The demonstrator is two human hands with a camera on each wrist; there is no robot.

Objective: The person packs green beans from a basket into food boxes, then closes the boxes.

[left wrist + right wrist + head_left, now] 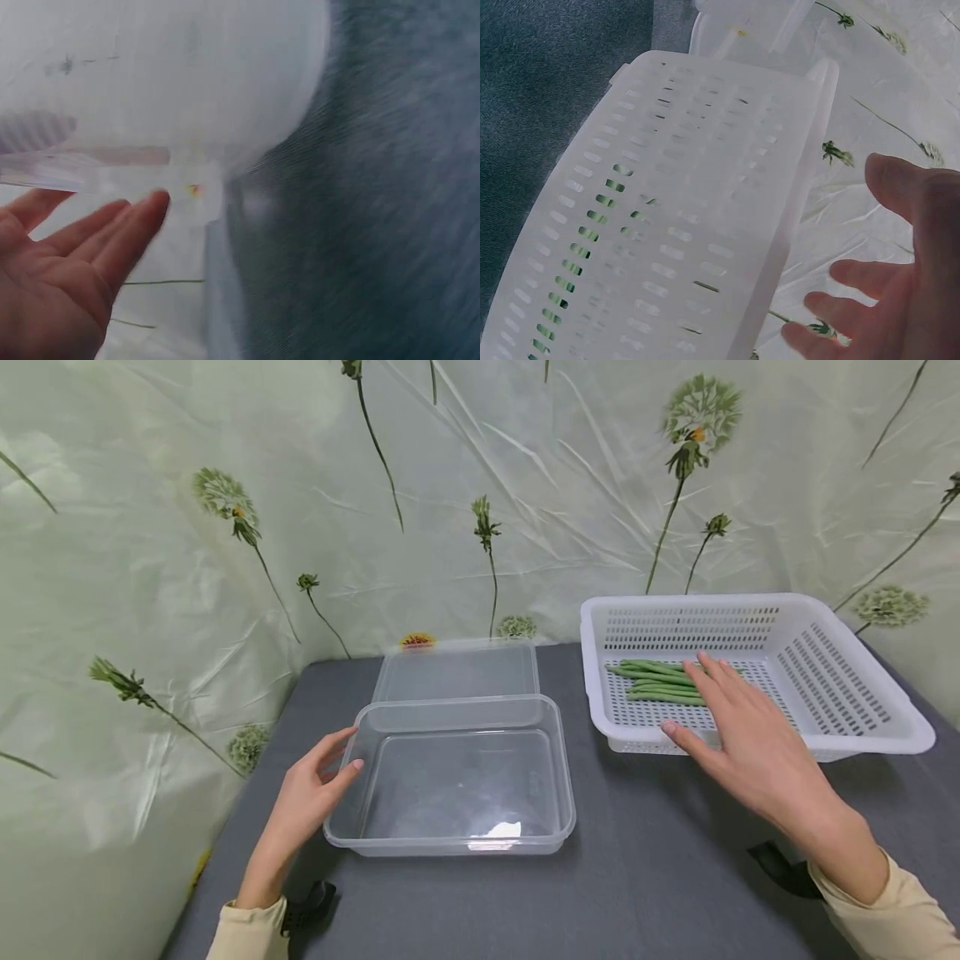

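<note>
Several green beans (660,683) lie in a bunch on the floor of a white slotted plastic basket (862,745) at the right. Over the basket's near rim my right hand (757,752) hovers with fingers spread, overlapping the beans' right end in the head view and holding nothing. A clear plastic box (457,843) stands upright in the middle, with nothing in it. My left hand (307,797) is at the box's left rim, fingers slightly bent and thumb apart, gripping nothing. Through the slots in the right wrist view, the beans (580,250) show green.
A flat clear lid (457,670) lies behind the box, at the far edge of the grey table (600,893). A floral plastic sheet (420,527) hangs behind and to the left. Dark wrist straps (783,868) show at both sleeves.
</note>
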